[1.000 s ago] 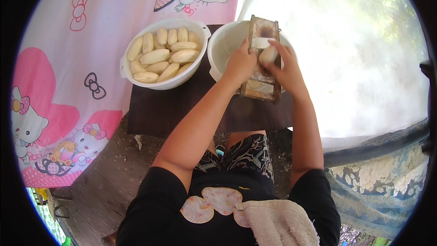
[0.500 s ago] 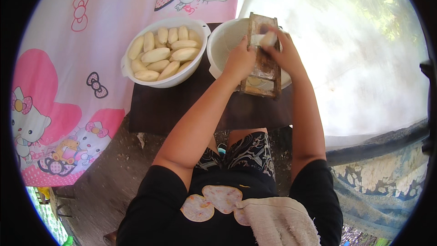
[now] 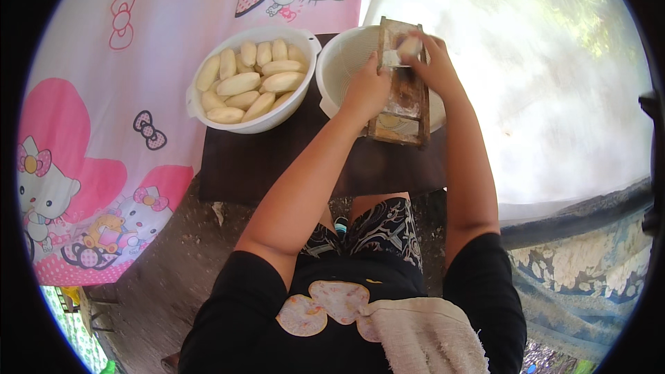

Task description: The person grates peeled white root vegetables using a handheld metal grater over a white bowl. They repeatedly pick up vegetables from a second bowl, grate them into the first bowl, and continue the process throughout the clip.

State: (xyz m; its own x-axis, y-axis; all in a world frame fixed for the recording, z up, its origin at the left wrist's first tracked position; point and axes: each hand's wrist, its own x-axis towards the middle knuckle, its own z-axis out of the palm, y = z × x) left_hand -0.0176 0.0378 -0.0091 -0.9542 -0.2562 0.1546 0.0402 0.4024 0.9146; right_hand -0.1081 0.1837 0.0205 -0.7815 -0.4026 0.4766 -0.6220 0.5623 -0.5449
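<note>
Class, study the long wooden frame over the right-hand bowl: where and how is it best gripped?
Probably by the left long edge of the wooden frame, coming from the left, as the left hand does. Its long, narrow shape offers a straight edge to clamp, and that side leaves the face free, where the right hand holds a blurred pale piece.

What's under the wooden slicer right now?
Under the wooden slicer is a white mesh strainer, its left inner side showing. The slicer covers its middle, so whatever lies directly beneath can't be made out.
</note>
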